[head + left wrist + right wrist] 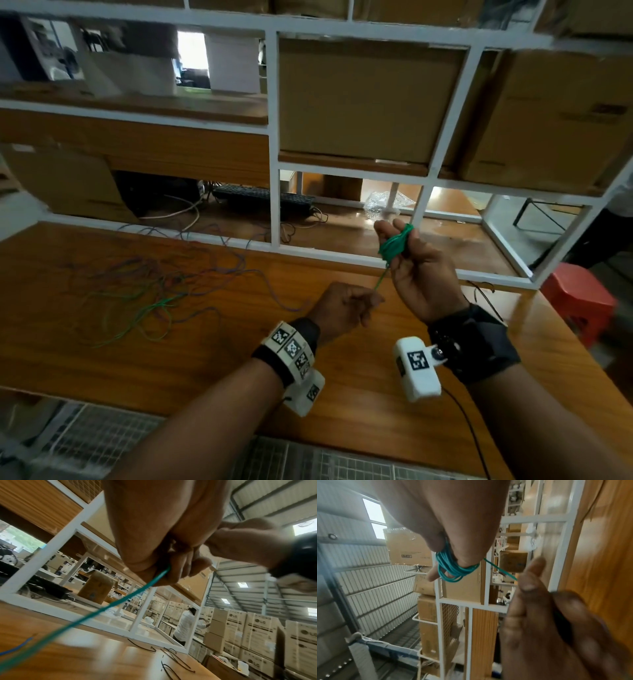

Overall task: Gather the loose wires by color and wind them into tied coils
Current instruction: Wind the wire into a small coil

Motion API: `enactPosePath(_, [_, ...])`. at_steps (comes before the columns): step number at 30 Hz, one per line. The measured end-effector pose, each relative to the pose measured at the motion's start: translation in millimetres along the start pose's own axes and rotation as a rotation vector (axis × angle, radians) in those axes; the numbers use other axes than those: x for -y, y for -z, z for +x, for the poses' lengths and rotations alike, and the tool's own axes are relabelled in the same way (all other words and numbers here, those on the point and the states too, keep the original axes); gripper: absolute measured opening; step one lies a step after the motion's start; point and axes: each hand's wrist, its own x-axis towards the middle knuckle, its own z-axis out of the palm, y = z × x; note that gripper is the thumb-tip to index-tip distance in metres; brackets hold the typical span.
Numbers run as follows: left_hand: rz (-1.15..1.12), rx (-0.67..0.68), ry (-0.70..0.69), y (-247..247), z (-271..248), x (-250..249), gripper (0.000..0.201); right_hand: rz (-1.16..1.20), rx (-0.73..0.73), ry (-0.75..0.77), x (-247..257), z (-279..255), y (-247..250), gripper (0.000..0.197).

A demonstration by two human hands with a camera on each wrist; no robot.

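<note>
My right hand (404,246) is raised over the wooden table (171,359), with a green wire coil (394,245) wound around its fingers; the right wrist view shows the coil (453,568) looped over the fingers. A short taut length of green wire (484,284) runs down to my left hand (346,306), which pinches it in a closed fist. The left wrist view shows that green wire (120,601) leaving the curled fingers toward the table. A tangle of loose purple, green and blue wires (154,287) lies on the table's left part.
A white metal shelf frame (274,137) with cardboard boxes (370,99) stands behind the table. A black keyboard (263,198) and cables lie beyond the frame. Short black wires (171,655) lie at the table's right. A red stool (579,301) stands right of the table.
</note>
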Motion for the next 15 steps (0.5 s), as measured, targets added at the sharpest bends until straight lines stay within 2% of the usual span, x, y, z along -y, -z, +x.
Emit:
enactPosePath(1, [0.051, 0.019, 0.018, -2.7, -2.0, 3.5, 0.020, -0.153, -0.029, 0.062, 1.9, 3.5, 3.8, 0.035])
enactPosePath(2, [0.103, 0.039, 0.040, -3.6, -5.0, 5.7, 0.026, -0.414, -0.067, 0.142, 3.7, 5.9, 10.7, 0.034])
enactPosePath(4, [0.176, 0.037, 0.104, 2.2, -11.3, 8.5, 0.035, -1.152, -0.110, 0.288, 6.7, 6.4, 25.6, 0.028])
enactPosePath(5, [0.197, 0.019, 0.123, 8.4, -15.2, 9.7, 0.034, -1.510, -0.087, 0.259, 5.1, 5.8, 32.9, 0.023])
enactPosePath(6, [0.196, -0.018, 0.138, 16.6, -17.2, 13.7, 0.032, -1.787, -0.028, 0.152, 1.8, 3.1, 38.2, 0.021])
enactPosePath(7, [0.191, -0.069, 0.139, 25.8, -19.2, 17.2, 0.029, -1.960, 0.050, 0.021, -2.8, -0.9, 43.4, 0.021])
enactPosePath(9, [0.209, -0.154, 0.113, 46.1, -19.9, 20.7, 0.023, -2.067, 0.203, -0.161, -14.5, -9.7, 51.0, 0.017])
enactPosePath(11, [0.272, -0.172, 0.084, 61.4, -16.8, 16.8, 0.021, -2.051, 0.335, -0.224, -23.0, -14.6, 52.3, 0.026])
enactPosePath(14, [0.366, -0.134, 0.018, 75.5, -7.6, 0.2, 0.020, -1.810, 0.405, -0.449, -28.1, -23.6, 38.2, 0.060])
enactPosePath(15, [0.377, -0.122, -0.001, 78.8, -3.5, -7.3, 0.019, -1.686, 0.440, -0.489, -29.0, -27.1, 33.1, 0.065])
